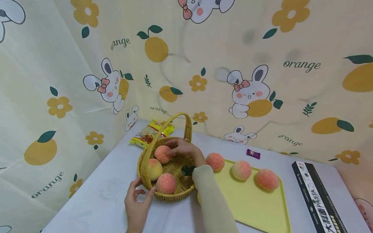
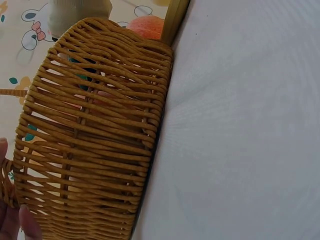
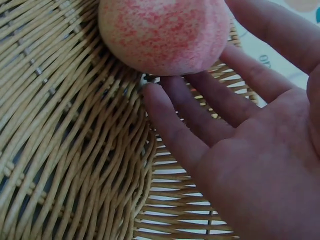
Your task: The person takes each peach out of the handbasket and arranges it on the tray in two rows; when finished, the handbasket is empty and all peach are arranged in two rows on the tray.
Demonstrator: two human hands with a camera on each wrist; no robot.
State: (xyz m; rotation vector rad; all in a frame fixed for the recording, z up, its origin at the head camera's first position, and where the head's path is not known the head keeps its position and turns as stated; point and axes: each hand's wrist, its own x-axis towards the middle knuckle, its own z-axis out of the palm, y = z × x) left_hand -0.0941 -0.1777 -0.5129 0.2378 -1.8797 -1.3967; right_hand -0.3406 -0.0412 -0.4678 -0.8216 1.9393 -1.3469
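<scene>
A woven wicker basket (image 1: 182,184) with a tall arched handle stands on the table. My left hand (image 1: 137,197) grips its near left rim at the foot of the handle; in the left wrist view only the fingertips (image 2: 30,225) show at the basket's edge. Reaching inside, my right hand (image 1: 183,147) holds a pink peach (image 1: 163,154) between thumb and fingers. The right wrist view shows that peach (image 3: 165,35) against the wicker, fingers beneath it. Two more peaches lie in the basket, a yellowish one (image 1: 155,169) and a pink one (image 1: 165,183).
Right of the basket lies a yellow tray (image 1: 250,207) with peaches (image 1: 241,170) along its far side, partly hidden by my right sleeve. A yellow snack bag (image 1: 144,134) sits behind the basket. A purple packet (image 1: 253,154) and a long black pasta box (image 1: 317,197) lie farther right.
</scene>
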